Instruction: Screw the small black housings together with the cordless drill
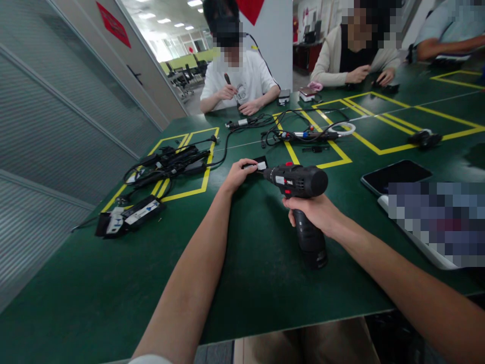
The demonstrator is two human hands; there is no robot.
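My right hand (312, 212) is wrapped round the grip of a black cordless drill (303, 181) with red buttons. Its chuck points left, and the bit reaches close to a small black part with a white label (261, 165). Fingers of my left hand (241, 174) press closed on that part's left end, against the green table. Whether the bit touches the part I cannot tell. Left of my left forearm lies a flat black piece with white labels (142, 211), beside a tangle of black cables and devices (170, 164).
Cables with a pen-like electric tool (303, 135) lie ahead inside yellow tape lines. A dark phone (396, 176) and a blurred white-edged object (413, 235) are on the right. A person opposite holds a screwdriver (227, 79); two other people sit further right.
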